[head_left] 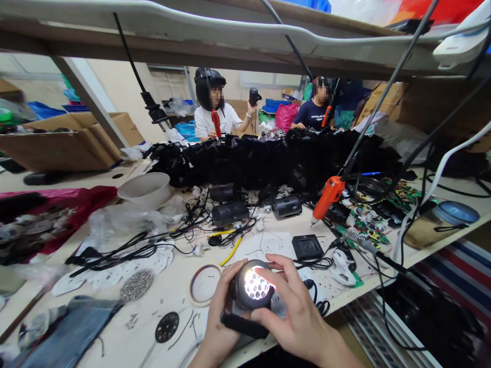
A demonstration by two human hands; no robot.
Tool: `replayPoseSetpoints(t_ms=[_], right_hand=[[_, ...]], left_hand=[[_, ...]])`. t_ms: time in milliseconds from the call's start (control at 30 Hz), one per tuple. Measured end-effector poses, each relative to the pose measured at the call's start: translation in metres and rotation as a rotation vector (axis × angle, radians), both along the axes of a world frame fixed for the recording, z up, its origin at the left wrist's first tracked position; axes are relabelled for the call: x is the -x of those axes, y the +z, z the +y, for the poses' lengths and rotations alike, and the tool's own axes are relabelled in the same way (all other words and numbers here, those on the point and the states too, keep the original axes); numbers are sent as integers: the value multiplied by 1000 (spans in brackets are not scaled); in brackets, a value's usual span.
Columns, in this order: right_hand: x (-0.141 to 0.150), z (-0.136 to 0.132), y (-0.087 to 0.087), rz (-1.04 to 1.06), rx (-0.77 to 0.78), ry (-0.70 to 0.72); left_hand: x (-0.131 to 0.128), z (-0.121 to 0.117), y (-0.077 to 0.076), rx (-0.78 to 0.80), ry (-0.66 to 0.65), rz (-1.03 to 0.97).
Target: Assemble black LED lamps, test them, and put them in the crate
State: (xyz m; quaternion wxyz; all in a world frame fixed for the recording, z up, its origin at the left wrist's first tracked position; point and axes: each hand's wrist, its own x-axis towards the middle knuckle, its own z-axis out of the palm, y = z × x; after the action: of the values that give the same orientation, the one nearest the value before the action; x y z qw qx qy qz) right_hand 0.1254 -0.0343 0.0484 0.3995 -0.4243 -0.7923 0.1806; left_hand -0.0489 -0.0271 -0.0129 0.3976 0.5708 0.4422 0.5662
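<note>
Near the front edge of the bench, a round black LED spotlight (241,289) faces up with its cluster of lenses glowing. My left hand (220,312) wraps round its left side. On the other side my right hand (293,306) grips it, with a fingertip against the bright face and the thumb by a flat black piece (244,325) at the lower edge. What lies under the lamp is hidden by my hands. Left of it sits a roll of tape (191,286), and beyond it a black square part (307,247).
An orange electric screwdriver (329,197) hangs at right. Black lamp housings (230,213) with cables lie behind, before a large black heap (261,158). A pile of screws (136,285), a white bowl (144,188) and circuit boards (397,197) surround the work area. Two people sit opposite.
</note>
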Motion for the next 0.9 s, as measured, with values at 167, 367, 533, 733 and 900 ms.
replayPoseSetpoints(t_ms=[167, 367, 533, 733, 900], right_hand=[[0, 2, 6, 10, -119, 65], [1, 1, 12, -2, -181, 78], [1, -1, 10, 67, -97, 19], [-2, -2, 9, 114, -22, 30], [-2, 1, 9, 106, -8, 31]], left_hand=[[-1, 0, -1, -17, 42, 30], [0, 2, -4, -16, 45, 12], [0, 0, 1, -4, 36, 6], [-1, 0, 11, 31, 32, -30], [-1, 1, 7, 35, 24, -32]])
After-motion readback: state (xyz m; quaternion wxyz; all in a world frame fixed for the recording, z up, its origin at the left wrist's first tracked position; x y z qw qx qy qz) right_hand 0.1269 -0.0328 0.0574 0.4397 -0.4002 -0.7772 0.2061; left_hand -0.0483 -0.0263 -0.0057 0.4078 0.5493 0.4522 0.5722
